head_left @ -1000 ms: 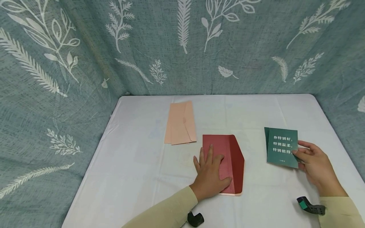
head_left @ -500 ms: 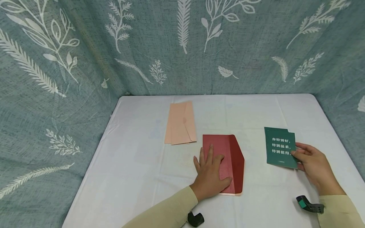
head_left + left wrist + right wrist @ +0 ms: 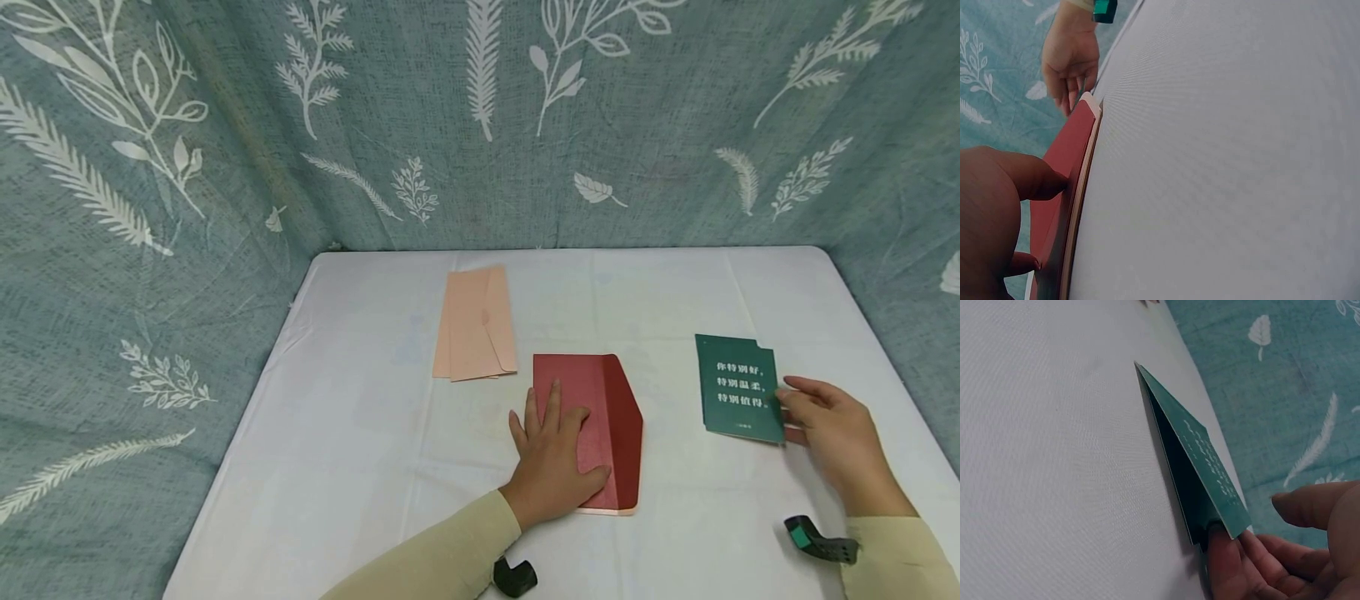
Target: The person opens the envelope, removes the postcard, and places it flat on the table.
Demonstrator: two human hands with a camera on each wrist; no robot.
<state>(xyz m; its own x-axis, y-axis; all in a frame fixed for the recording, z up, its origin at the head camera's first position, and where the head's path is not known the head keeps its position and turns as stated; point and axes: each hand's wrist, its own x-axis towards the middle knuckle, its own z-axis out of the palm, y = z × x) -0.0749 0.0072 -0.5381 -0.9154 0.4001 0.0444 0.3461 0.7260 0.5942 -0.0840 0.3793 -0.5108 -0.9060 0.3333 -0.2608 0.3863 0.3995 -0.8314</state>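
Note:
Fingers spread, my left hand (image 3: pixel 551 467) presses on a red envelope (image 3: pixel 573 379), whose darker flap lies unfolded to the right. In the left wrist view, pale layers (image 3: pixel 1099 110) show along the edge under the red paper. My right hand (image 3: pixel 832 433) is at the right edge of a green card (image 3: pixel 738 412) printed with white Chinese characters. In the right wrist view, a fingertip (image 3: pixel 1222 550) props up the near end of the top card over another green layer, while the thumb (image 3: pixel 1304 503) stands apart from it.
Overlapping pale pink envelopes (image 3: pixel 480 325) lie toward the back, left of the red one. A white cloth (image 3: pixel 337 433) covers the table. Green leaf-patterned fabric (image 3: pixel 450 167) hangs behind and at the sides. Black wrist straps (image 3: pixel 821 542) sit by both cuffs.
The top green card has shifted slightly left and down over the layer below. My right thumb has come off its face, and that hand moved slightly right. My left hand stays still.

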